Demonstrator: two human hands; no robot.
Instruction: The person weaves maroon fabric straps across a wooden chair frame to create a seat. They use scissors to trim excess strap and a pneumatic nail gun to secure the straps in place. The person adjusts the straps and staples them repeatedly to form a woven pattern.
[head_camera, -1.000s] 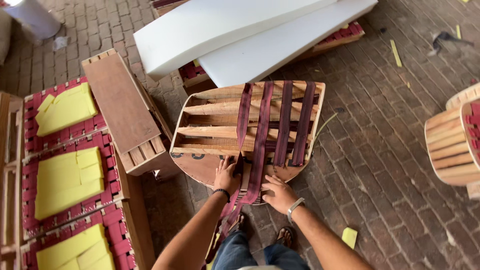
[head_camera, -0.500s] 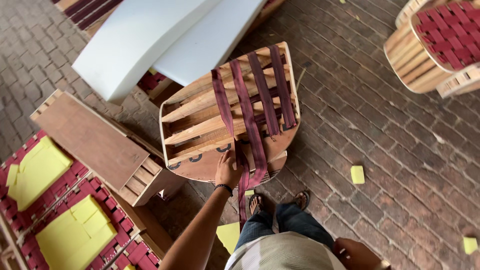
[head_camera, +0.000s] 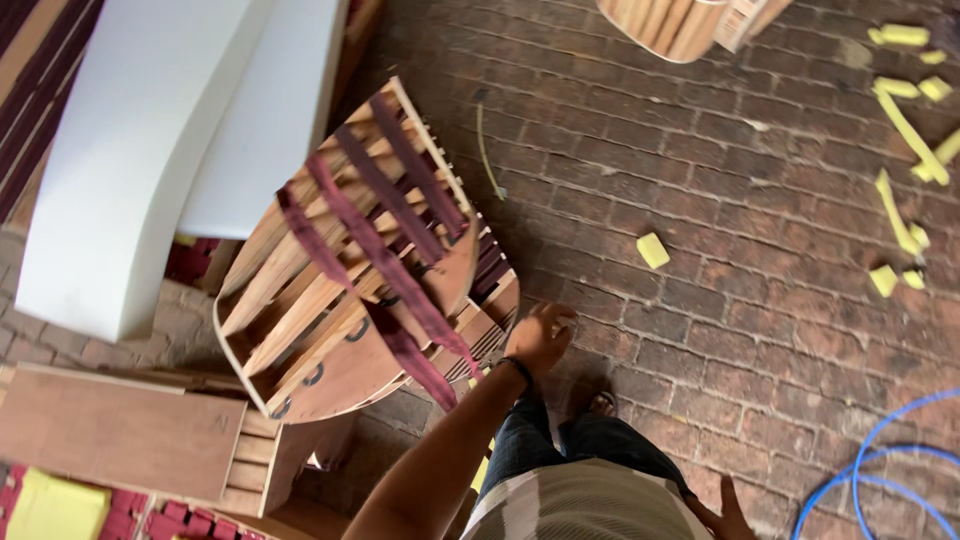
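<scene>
Left hand (head_camera: 540, 335) rests loosely curled, empty, beside the tilted slatted wooden chair frame (head_camera: 340, 290) with maroon webbing straps (head_camera: 385, 260) on the brick floor (head_camera: 720, 300). Right hand (head_camera: 722, 512) hangs open.

**Brick floor and what rests on it**

The brick floor (head_camera: 760, 330) carries everything; a curved wooden frame (head_camera: 340, 310) laced with maroon straps (head_camera: 385, 265) stands on it at centre-left; two white foam slabs (head_camera: 150, 150) lie beyond it, overlapping; a flat wooden panel frame (head_camera: 120, 430) lies at lower left; yellow foam scraps (head_camera: 905, 120) are scattered at upper right, one small yellow block (head_camera: 652, 250) lying apart near the middle; a blue hose (head_camera: 880, 450) curls at lower right; a slatted wooden piece (head_camera: 680, 25) sits at the top edge.
</scene>
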